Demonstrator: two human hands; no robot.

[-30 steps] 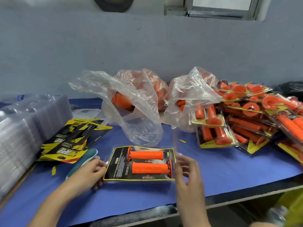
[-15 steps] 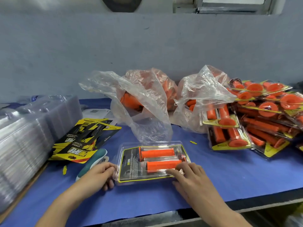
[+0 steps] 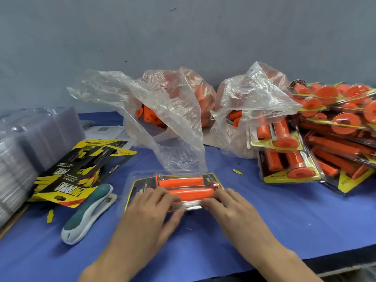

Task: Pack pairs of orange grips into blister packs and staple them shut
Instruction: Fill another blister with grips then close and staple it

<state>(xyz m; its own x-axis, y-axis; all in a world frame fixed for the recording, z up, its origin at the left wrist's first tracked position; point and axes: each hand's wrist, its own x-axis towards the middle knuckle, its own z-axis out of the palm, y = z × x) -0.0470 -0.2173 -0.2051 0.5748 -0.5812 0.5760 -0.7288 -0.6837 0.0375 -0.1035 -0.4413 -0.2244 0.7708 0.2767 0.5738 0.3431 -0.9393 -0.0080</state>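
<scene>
Pressing down on the blister pack point(image 3: 142, 183) on the blue table point(image 3: 284, 210), left hand point(image 3: 150, 208) and right hand point(image 3: 227, 206) laid fairly flat along its near edge, apparently seating two orange grips point(image 3: 181, 182) before stapling; stapler point(image 3: 89, 212) just left.

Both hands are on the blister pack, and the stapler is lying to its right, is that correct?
No. The head view shows the stapler lying left of the blister pack. The left hand and right hand are both on it.

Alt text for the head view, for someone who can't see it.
The left hand and right hand press a blister pack holding two orange grips on the blue table. A green stapler lies left of it; finished packs piled right.
</scene>
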